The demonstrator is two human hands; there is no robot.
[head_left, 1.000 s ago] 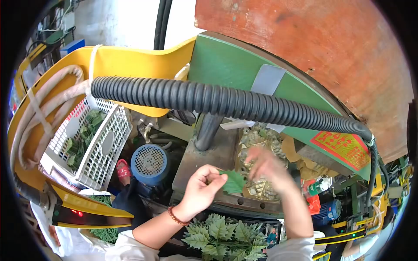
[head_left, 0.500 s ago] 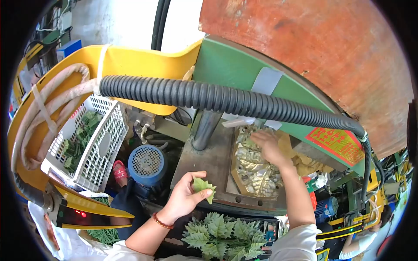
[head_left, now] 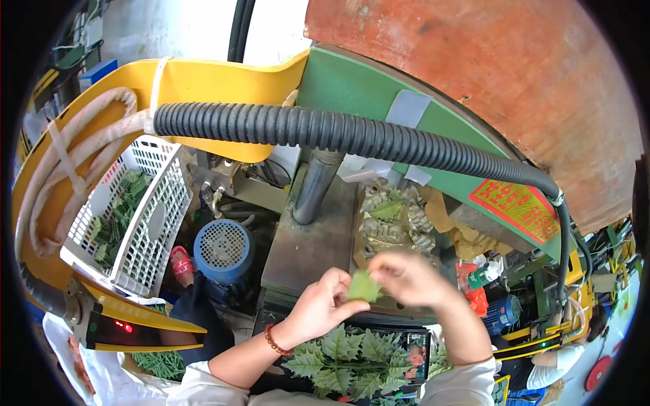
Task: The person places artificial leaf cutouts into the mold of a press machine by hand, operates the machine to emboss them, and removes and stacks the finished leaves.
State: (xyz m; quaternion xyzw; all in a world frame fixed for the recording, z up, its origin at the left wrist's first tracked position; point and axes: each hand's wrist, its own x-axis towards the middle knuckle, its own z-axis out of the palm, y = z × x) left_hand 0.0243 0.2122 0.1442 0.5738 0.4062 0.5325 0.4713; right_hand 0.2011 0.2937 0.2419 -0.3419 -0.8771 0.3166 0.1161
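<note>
My left hand (head_left: 325, 304), with a beaded bracelet at the wrist, pinches green leaf pieces (head_left: 363, 287) between thumb and fingers. My right hand (head_left: 406, 277) is beside them, its fingertips at the right edge of the leaf pieces; it is smeared by motion. Beyond the hands is a metallic leaf-shaped mold (head_left: 393, 233) on the machine bed. A green leaf (head_left: 388, 210) lies on the far part of the mold. Nearest my body, below my hands, rests a bunch of pale-edged green leaves (head_left: 349, 358).
A white basket (head_left: 152, 223) holding green leaves stands at the left, near a blue motor (head_left: 223, 250). A thick black corrugated hose (head_left: 338, 132) crosses above the bed. At right are a green-labelled bottle (head_left: 487, 273) and, farther off, another person (head_left: 558, 362).
My right hand has come back from the mold to the leaf pieces at my left hand. A leaf now shows on the mold's far part. My left hand has moved right.
</note>
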